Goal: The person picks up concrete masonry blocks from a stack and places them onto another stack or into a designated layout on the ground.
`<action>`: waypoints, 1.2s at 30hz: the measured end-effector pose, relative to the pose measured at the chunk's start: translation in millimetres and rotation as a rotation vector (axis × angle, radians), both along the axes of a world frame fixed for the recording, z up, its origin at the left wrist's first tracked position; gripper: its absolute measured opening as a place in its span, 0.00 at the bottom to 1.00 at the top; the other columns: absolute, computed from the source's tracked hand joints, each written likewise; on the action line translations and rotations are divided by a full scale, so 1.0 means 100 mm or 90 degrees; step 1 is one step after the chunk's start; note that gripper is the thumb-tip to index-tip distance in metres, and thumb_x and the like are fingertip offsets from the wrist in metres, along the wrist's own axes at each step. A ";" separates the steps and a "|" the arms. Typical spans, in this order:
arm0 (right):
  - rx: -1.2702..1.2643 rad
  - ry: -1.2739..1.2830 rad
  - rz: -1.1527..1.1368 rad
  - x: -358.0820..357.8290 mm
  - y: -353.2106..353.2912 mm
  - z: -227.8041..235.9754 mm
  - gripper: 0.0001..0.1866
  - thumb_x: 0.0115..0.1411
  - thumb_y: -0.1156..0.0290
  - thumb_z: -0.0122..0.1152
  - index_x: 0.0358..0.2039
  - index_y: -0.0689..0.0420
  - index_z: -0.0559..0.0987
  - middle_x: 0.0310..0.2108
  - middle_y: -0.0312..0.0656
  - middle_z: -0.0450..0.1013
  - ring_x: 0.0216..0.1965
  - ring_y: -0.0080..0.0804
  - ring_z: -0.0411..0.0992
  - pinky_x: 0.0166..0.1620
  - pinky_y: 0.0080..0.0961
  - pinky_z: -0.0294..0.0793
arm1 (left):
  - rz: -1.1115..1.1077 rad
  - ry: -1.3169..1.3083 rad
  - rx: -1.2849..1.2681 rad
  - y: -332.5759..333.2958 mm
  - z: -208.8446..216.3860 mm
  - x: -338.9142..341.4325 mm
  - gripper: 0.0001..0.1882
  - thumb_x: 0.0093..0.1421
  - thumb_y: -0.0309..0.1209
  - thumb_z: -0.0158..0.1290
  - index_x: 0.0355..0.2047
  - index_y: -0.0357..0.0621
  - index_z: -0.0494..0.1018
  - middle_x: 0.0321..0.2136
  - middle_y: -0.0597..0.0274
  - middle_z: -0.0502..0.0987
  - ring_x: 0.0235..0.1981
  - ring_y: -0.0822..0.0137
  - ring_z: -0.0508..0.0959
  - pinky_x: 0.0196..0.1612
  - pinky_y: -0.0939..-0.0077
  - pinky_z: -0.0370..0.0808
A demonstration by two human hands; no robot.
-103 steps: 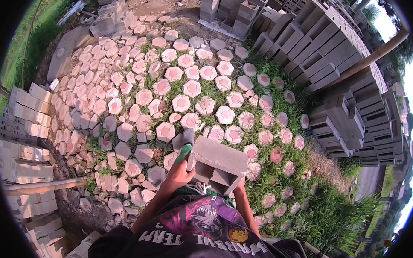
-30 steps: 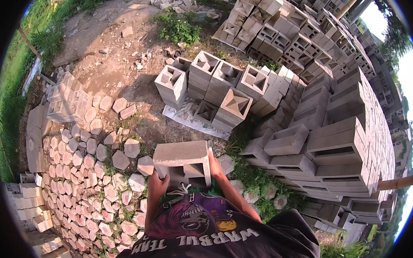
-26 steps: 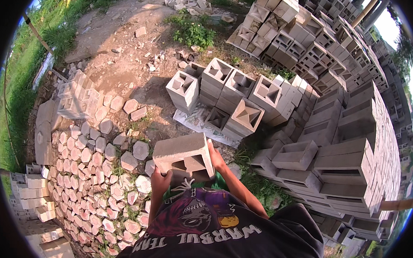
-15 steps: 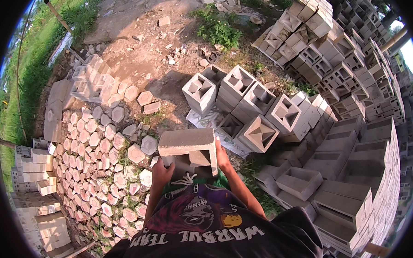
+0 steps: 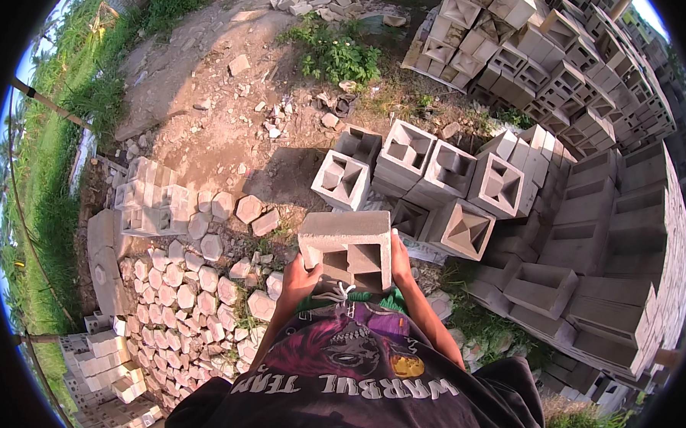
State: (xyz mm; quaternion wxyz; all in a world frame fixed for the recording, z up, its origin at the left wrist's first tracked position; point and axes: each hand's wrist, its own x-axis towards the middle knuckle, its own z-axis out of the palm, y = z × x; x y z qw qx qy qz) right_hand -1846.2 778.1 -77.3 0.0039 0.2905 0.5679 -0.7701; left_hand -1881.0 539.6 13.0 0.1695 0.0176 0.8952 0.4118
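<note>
Close in front of my body I carry a grey concrete block (image 5: 345, 226), hollow, with its openings facing me. My left hand (image 5: 300, 278) grips its left side, the thumb showing by the lower left edge. My right hand (image 5: 400, 256) presses along the right side, fingers mostly hidden behind it. Just beyond stands a group of similar blocks with star-like hollows: one at the near left (image 5: 341, 180), a stacked pair (image 5: 407, 149) in the middle, and one tilted toward me (image 5: 462, 231) at the right.
Hexagonal pavers (image 5: 175, 295) cover the ground at my left. A small stack of blocks (image 5: 154, 200) stands beyond them. Long trough-shaped blocks (image 5: 543, 288) are piled at my right, with a tall block stack (image 5: 533, 62) behind. Rubble (image 5: 278, 119) lies on the dirt ahead.
My view has shifted, so most of the scene appears moved. The block stays in both hands and now appears farther right in view, nearer the group of standing blocks.
</note>
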 end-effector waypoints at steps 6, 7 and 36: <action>0.002 -0.034 -0.148 -0.84 -0.57 -0.28 0.22 0.64 0.50 0.44 0.34 0.59 0.71 0.29 0.35 0.67 0.31 0.21 0.62 0.36 0.22 0.63 | -0.098 -0.030 -0.159 -0.50 -0.30 -1.29 0.22 0.48 0.41 0.56 0.39 0.39 0.71 0.34 0.45 0.77 0.39 0.48 0.77 0.42 0.60 0.73; 0.004 -0.054 -0.139 -0.89 -0.63 -0.39 0.23 0.64 0.49 0.44 0.35 0.60 0.72 0.31 0.37 0.68 0.33 0.22 0.63 0.38 0.23 0.64 | -0.101 -0.031 -0.111 -0.57 -0.36 -1.40 0.22 0.48 0.42 0.55 0.40 0.42 0.71 0.35 0.45 0.77 0.39 0.47 0.76 0.43 0.59 0.73; -0.373 -0.145 -0.097 -1.86 -0.47 -1.34 0.48 0.47 0.70 0.68 0.64 0.54 0.48 0.58 0.46 0.58 0.58 0.38 0.58 0.61 0.34 0.54 | -0.259 -0.277 -0.346 0.04 -1.79 -3.12 0.26 0.48 0.42 0.57 0.44 0.41 0.69 0.38 0.46 0.76 0.42 0.49 0.76 0.44 0.60 0.73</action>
